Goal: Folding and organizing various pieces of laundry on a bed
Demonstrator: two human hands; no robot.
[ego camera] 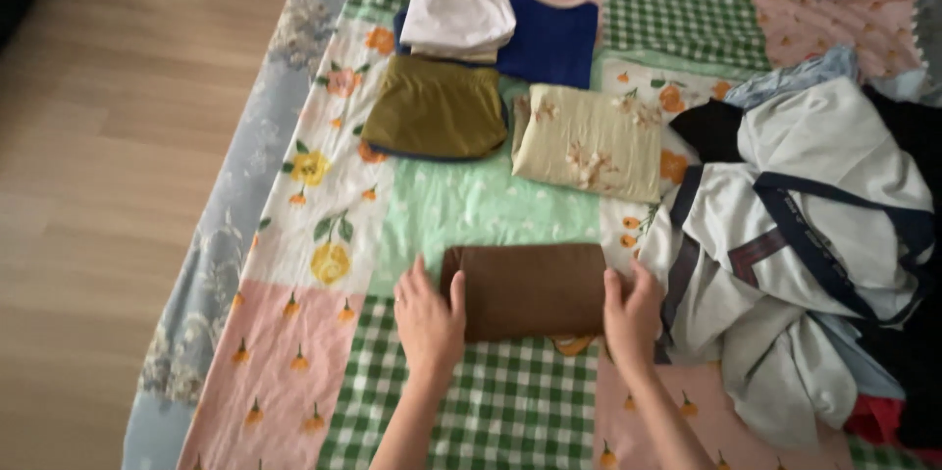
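Brown fabric, a folded garment (530, 288), lay flat on the patchwork quilt (491, 401) directly between the two hands. The left hand (429, 318) rested at its left edge, fingers extended and pressed against the fold, thumb touching the cloth; the hand lay flat and gripped nothing. The right hand (631, 313) rested at the opposite edge, fingers likewise flat against the fabric and not clenched.

Beyond the hands, further up the quilt, four folded items lay close together: an olive garment (437, 109) beyond the left hand, a cream floral piece (589, 141) just beside it, a dark blue item (549, 38) behind both, and a white item (458, 17) overlapping the olive one. Just beside the right hand, on its outer side, sat a loose pile of unfolded clothes (814, 225). Wooden floor (108, 185) lay well outside the left hand.
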